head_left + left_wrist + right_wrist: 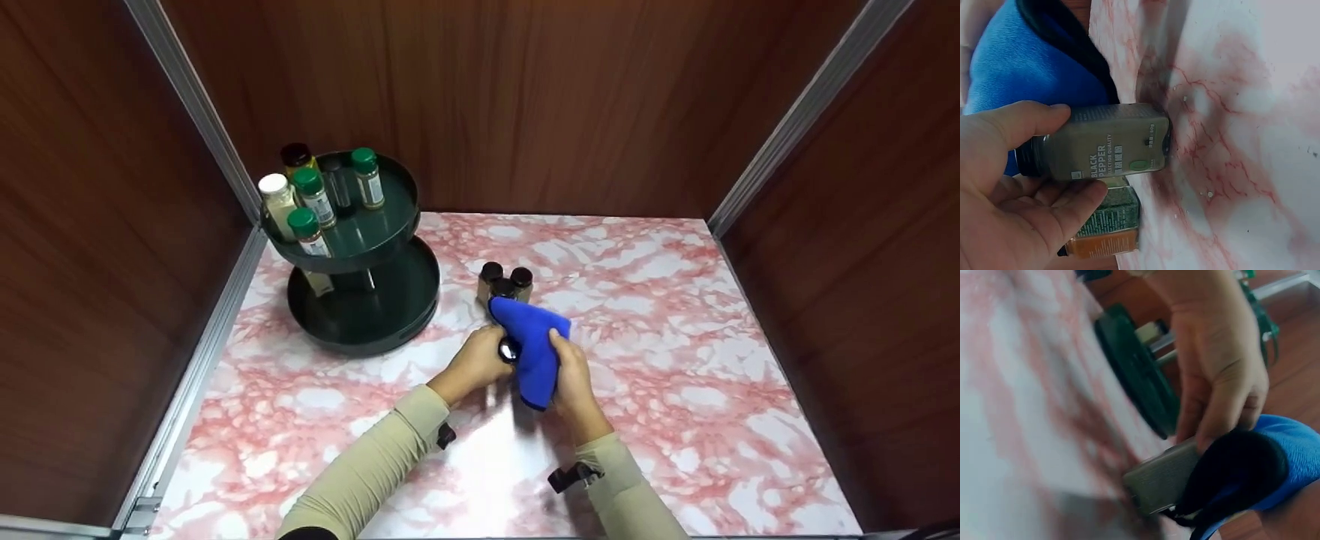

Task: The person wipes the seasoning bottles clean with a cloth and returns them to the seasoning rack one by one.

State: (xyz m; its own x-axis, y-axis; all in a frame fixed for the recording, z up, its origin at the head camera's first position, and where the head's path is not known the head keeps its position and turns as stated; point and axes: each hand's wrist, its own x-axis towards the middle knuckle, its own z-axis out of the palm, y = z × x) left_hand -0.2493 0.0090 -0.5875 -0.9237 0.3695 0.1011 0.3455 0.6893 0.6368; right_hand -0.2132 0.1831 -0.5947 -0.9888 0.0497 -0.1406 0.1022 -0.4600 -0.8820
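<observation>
- Head view: your left hand (480, 358) held a jar (509, 350), seen mostly from above, over the near middle of the table (675, 375). Your right hand (574, 375) gripped a blue cloth (534, 341) beside it, thumb on top; you could not tell how far its other fingers curled. Just beyond stood other jars (522, 279) with dark caps, and to the left a two-tier rack (337, 264) with bottles (369, 180) on its upper tray.

- Left wrist view: your left thumb and fingers pinched the black pepper jar from opposite sides, spread only as far as its body. It stood about upright, its base at or just above the table; contact was unclear. It looked small, stiff-walled and probably light, though smooth enough to slip. Glass or plastic you could not tell, so a drop was best treated as a risk. The flat sides below the black lid (1028, 158) seemed the surest hold.

- Right wrist view: the cloth curved round beside the jar, its dark edging folded toward you. Being soft and limp, it would likely bunch, so a hold well inside the edge looked best. Your right hand was mostly cut off here.
</observation>
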